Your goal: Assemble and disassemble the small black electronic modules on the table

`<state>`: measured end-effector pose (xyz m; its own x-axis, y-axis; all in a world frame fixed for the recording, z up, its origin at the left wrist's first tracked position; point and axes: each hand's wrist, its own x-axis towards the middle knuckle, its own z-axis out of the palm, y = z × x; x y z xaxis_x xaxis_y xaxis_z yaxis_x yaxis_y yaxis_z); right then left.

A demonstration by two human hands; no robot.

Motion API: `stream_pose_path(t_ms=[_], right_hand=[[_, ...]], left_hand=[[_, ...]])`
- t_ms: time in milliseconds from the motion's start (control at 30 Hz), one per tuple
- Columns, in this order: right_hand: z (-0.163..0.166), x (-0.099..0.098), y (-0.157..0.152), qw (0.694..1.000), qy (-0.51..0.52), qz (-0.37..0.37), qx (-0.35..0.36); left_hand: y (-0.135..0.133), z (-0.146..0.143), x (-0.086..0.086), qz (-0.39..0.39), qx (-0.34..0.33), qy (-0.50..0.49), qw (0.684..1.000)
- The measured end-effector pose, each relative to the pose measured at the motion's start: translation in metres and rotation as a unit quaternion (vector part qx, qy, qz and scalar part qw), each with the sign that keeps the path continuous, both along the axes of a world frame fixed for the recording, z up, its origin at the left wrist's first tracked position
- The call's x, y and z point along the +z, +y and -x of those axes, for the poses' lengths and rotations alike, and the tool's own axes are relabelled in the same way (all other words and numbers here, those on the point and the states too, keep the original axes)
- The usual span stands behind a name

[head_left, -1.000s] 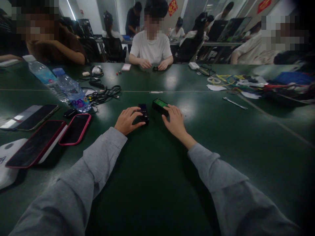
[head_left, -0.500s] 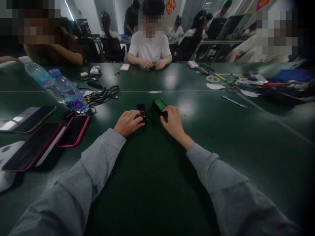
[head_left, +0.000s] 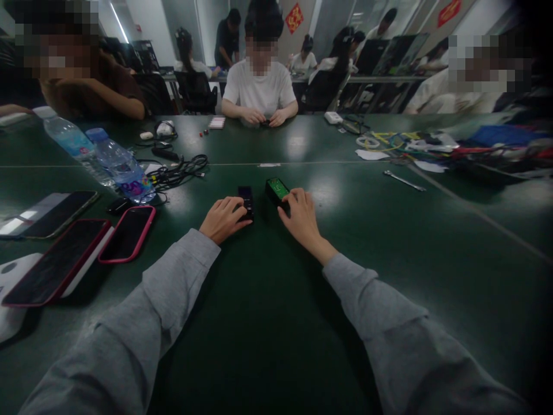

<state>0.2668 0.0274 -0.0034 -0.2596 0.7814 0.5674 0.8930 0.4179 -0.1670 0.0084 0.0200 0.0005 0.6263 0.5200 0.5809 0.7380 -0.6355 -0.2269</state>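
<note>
Grey sleeves come up from the lower corners over a dark green table (head_left: 268, 323). At the left edge a white object (head_left: 15, 314), cut off by the frame and partly covered, sits beside a red-cased smartphone (head_left: 58, 262); a smaller pink-cased smartphone (head_left: 128, 233) lies just beyond, and a third smartphone (head_left: 64, 210) carries a bright glare across its screen. The left hand (head_left: 222, 220) is half closed, its curled fingers and thumb against the near part of a black handheld device (head_left: 245, 194) — part of that device is hidden under the fingers, and whether they grip it or only rest there cannot be told. To its right, the right hand (head_left: 301, 222) is also partly closed, fingers and thumb touching the near end of a black box with a green circuit board (head_left: 276, 187); its covered corner and the firmness of the hold cannot be made out. Further off are a wrench (head_left: 404, 180), two water bottles (head_left: 121, 167) whose label lettering is too blurred to read, black cables (head_left: 181, 170) and a tangle of coloured wires (head_left: 401, 138). Across the table sits a person in a white T-shirt (head_left: 259, 86), handling something too small to identify. Red diamond-shaped signs (head_left: 294, 18) on the far wall bear gold characters — illegible here.
</note>
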Motion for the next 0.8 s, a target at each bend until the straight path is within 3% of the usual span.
stream_pose_path(t_ms=[333,800], right_hand=[[0.0006,0.0015,-0.0014,1.0,-0.007,0.016,0.002],[-0.0012,0.0015,-0.0027,1.0,0.004,0.022,0.013]], left_hand=[[0.0071,0.005,-0.008,-0.001,-0.016,-0.025,1.0],[0.0057,0.0051,-0.0055,0.025,-0.028,-0.04,0.998]])
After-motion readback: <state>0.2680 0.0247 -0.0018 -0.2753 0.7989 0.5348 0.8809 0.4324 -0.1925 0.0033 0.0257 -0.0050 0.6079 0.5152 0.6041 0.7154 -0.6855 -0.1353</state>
